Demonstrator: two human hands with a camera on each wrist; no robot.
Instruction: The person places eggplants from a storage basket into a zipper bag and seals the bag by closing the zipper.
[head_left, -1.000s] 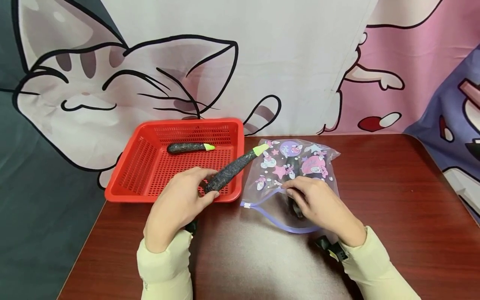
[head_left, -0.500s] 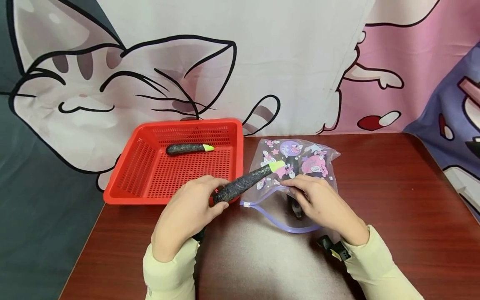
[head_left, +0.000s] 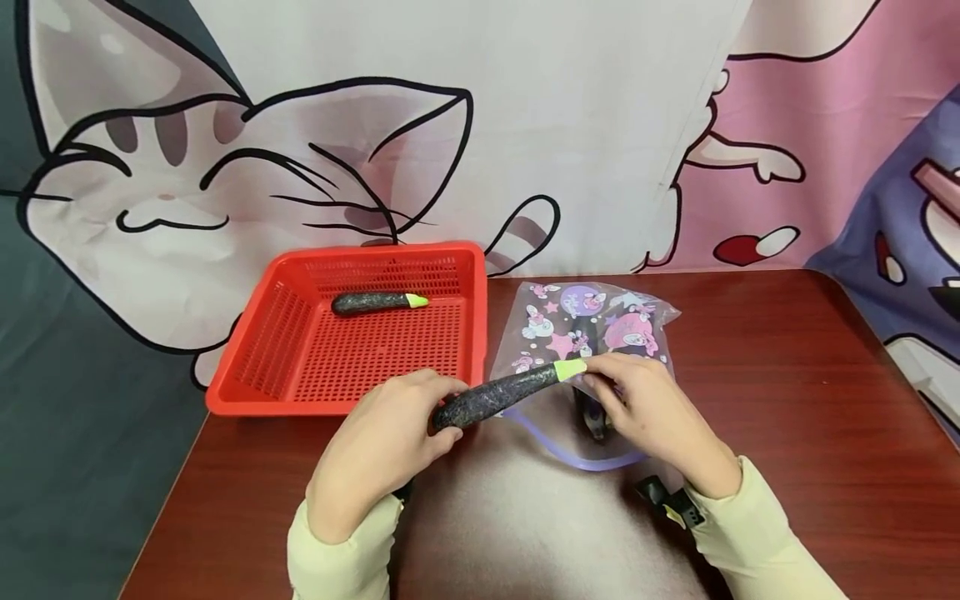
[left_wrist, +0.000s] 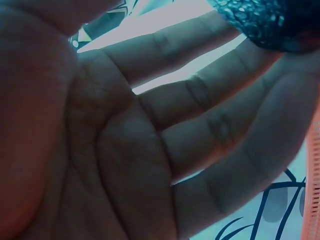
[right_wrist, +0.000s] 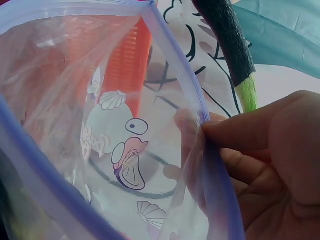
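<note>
My left hand (head_left: 382,454) grips the blunt end of a dark zucchini (head_left: 498,397) between thumb and fingers. Its lime-green tip points right and overlaps the right hand's fingertips in the head view. The left wrist view shows its rough dark end (left_wrist: 272,25) at the fingertips. My right hand (head_left: 660,421) pinches the purple zip rim (right_wrist: 187,75) of a clear zip bag (head_left: 536,325) printed with pink and purple cartoons. The bag lies on the table, mouth parted toward me. Inside it sits a dark object (head_left: 591,417), partly hidden by the right hand.
A red perforated plastic basket (head_left: 262,404) stands left of the bag, with another dark zucchini (head_left: 371,303) in it. Both rest on a reddish-brown wooden table (head_left: 780,400). A cartoon-printed cloth (head_left: 600,125) hangs behind the table's back edge.
My left hand has carried the zucchini right and toward me, off the basket's edge to above the bag's mouth. Its tip has swung lower. The right hand keeps its pinch on the rim.
</note>
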